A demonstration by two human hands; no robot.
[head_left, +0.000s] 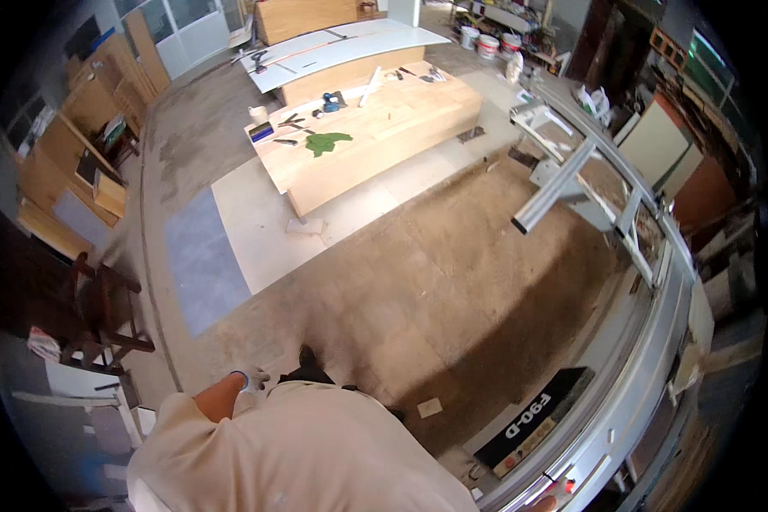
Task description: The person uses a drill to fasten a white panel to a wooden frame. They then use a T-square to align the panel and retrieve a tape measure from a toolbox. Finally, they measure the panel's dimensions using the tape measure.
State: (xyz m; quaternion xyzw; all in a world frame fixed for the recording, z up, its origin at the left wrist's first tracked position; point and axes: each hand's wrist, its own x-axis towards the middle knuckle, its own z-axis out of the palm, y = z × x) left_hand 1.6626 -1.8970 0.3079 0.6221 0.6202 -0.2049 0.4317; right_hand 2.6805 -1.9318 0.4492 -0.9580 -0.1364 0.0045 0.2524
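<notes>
My left hand (254, 379), in a pale grey glove, hangs beside my body over the floor. Its fingers look loosely apart, and nothing shows in them. At the lower right edge a bit of my right forearm (543, 505) comes into view. My right hand (565, 487), small and partly hidden, seems to wear a white and red glove. It is at the long metal rail (602, 452) of a large sliding table saw (657, 375); its fingers cannot be made out. Next to the rail lies a black panel with a strip of buttons (533, 418).
Ahead stands a low wooden worktable (401, 128) with hand tools, a blue power tool (331, 102) and a green cloth (326, 143). A white sheet (358, 51) lies behind it. A metal outrigger frame (563, 179) juts from the saw. A dark wooden chair (111, 307) stands left.
</notes>
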